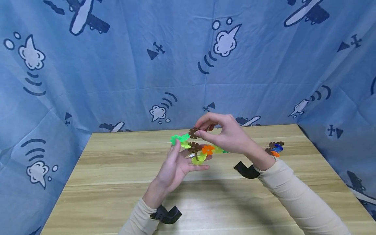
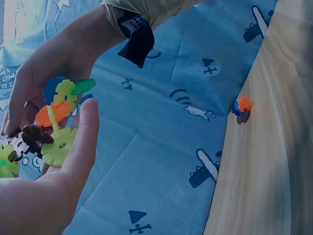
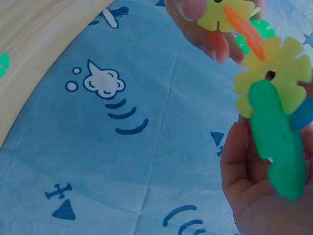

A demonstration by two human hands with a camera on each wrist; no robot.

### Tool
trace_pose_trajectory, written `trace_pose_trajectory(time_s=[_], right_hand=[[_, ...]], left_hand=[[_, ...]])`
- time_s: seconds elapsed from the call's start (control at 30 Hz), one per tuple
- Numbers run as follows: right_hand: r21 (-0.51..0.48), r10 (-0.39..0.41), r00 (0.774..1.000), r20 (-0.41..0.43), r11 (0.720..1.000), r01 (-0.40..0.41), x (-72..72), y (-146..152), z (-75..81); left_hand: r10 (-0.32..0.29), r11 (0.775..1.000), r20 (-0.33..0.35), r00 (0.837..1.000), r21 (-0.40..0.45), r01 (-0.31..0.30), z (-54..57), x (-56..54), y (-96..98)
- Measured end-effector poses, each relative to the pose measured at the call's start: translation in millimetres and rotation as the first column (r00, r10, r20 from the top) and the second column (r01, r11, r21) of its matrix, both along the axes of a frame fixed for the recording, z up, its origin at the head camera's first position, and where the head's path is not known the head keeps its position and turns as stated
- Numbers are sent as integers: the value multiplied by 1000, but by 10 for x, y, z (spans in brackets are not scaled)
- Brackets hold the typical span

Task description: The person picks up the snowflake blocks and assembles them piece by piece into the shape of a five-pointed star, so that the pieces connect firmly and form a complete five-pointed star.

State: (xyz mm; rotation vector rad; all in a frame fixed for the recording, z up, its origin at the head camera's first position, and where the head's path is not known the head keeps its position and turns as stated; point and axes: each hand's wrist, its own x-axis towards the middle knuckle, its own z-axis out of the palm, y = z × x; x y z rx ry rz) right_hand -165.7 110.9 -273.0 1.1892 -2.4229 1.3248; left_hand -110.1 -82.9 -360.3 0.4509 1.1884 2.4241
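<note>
A linked chain of plastic snowflake discs hangs between my hands above the table. In the head view it includes a green disc [image 1: 175,139], an orange disc [image 1: 208,149] and a yellow-green disc [image 1: 199,159]. My left hand [image 1: 176,166] holds the chain from below, thumb against the green end and fingers spread beneath. With thumb and fingertips, my right hand [image 1: 227,134] pinches a brown disc [image 1: 193,133] at the chain's upper side. The right wrist view shows another green disc [image 3: 278,142] edge-on, near a yellow disc [image 3: 288,68]. Fingers hide some joints.
A small pile of brown, blue and orange discs [image 1: 276,149] lies on the wooden table [image 1: 117,176] at the right. Behind the table hangs a blue patterned cloth [image 1: 182,65]. A green piece [image 3: 3,64] shows at the right wrist view's left edge.
</note>
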Motion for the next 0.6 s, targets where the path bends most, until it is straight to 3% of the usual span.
trace_pose_trajectory(time_s=[0.6], right_hand=[[-6, -34, 997, -73, 999, 34, 44, -30, -29]], left_hand=[[16, 1000, 23, 1000, -24, -16, -35, 21, 103]])
